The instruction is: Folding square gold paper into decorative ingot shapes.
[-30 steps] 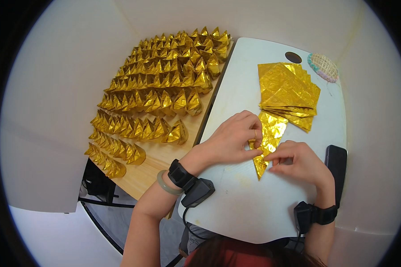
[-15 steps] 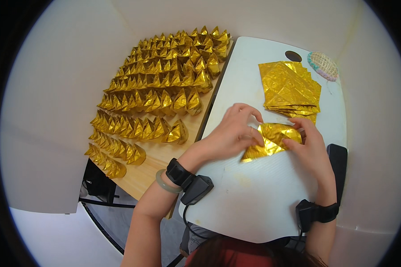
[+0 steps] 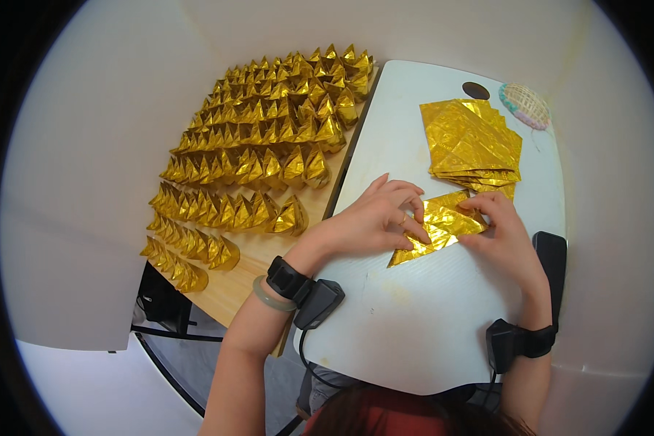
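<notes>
A sheet of gold foil paper (image 3: 440,227), partly folded to a slanting edge, lies on the white table between my hands. My left hand (image 3: 385,218) pinches its left side, thumb low and curled fingers above; a ring shows on one finger. My right hand (image 3: 500,229) grips the right corner between thumb and fingers. Just beyond the sheet, a fanned stack of gold foil sheets (image 3: 472,138) rests on the table. Part of the held sheet is covered by my fingers.
Several rows of folded gold paper pieces with pointed tips (image 3: 254,160) stand on a wooden table (image 3: 251,265) at the left. A small woven item (image 3: 525,106) sits at the white table's (image 3: 385,305) far right corner. A black slab-shaped object (image 3: 550,272) lies along the right edge.
The gold sheet has tilted, its right end rising away from me. My left hand has shifted slightly left and lower, and both hands still hold the sheet.
</notes>
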A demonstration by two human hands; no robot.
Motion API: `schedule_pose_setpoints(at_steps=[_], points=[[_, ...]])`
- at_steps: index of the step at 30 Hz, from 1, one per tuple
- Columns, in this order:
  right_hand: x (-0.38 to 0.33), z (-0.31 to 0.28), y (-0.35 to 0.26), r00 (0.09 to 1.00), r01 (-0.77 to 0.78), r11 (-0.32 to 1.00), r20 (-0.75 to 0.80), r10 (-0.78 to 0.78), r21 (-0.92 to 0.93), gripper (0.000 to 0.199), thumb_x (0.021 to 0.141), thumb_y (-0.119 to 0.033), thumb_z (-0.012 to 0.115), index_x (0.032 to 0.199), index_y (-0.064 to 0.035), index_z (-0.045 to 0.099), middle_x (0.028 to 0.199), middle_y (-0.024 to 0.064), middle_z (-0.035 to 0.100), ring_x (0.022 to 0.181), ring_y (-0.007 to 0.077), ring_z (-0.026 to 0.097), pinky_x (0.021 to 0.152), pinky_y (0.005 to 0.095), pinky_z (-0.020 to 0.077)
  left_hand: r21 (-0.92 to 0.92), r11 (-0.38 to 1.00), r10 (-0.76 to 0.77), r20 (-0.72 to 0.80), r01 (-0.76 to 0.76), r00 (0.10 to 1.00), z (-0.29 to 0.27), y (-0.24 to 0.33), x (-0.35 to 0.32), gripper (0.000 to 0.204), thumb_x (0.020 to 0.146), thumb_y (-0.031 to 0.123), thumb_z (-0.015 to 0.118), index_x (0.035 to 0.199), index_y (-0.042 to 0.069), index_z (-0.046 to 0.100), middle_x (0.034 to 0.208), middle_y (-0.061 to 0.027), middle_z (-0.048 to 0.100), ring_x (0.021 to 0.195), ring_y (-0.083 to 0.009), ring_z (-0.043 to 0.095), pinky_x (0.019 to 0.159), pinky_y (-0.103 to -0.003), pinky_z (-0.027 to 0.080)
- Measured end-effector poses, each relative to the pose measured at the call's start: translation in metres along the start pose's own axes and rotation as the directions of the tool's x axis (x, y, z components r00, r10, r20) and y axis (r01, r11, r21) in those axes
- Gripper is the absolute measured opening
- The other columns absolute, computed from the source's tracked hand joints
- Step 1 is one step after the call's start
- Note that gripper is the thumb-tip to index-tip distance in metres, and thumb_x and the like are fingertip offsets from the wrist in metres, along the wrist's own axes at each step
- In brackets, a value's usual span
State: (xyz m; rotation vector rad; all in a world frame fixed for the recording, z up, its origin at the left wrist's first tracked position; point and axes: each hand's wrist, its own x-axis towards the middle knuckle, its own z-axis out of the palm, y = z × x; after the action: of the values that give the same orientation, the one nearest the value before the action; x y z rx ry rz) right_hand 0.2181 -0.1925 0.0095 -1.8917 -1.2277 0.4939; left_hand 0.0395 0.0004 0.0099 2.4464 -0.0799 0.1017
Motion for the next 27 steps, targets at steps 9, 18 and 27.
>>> schedule_pose_setpoints(at_steps=[9,18,27], points=[[-0.001,-0.003,-0.013,0.998,-0.07,0.995,-0.002,0.07,0.072,0.035,0.084,-0.014,0.068,0.116,-0.0044,0.058,0.112,0.0079,0.055,0.103,0.0209,0.054,0.089,0.0298,0.0446,-0.044,0.996,-0.065,0.129,0.071,0.99,-0.008,0.005,-0.001,0.036,0.07,0.017,0.078,0.104,0.026,0.074,0.114,0.0025,0.054,0.142,-0.0245,0.026,0.115,-0.059,0.001],[0.002,-0.007,0.0,0.96,-0.25,0.889,-0.026,0.28,0.383,0.031,0.09,-0.019,0.064,0.117,-0.0049,0.059,0.098,0.004,0.06,0.084,0.012,0.055,0.078,0.0252,0.0455,-0.125,0.992,-0.019,0.102,0.032,0.995,-0.006,-0.002,-0.002,0.016,0.081,0.013,0.067,0.087,0.023,0.077,0.118,0.0038,0.06,0.142,-0.0236,0.027,0.114,-0.059,-0.003],[-0.003,-0.001,0.006,0.998,0.06,0.979,-0.001,-0.062,-0.193,0.033,0.069,-0.013,0.08,0.093,-0.0016,0.059,0.084,0.0087,0.054,0.079,0.0216,0.055,0.075,0.0304,0.0475,-0.046,0.998,-0.03,0.036,0.032,0.999,0.0,-0.001,0.0,0.017,0.082,0.013,0.069,0.093,0.024,0.076,0.113,0.0078,0.06,0.137,-0.0218,0.033,0.113,-0.058,-0.001]])
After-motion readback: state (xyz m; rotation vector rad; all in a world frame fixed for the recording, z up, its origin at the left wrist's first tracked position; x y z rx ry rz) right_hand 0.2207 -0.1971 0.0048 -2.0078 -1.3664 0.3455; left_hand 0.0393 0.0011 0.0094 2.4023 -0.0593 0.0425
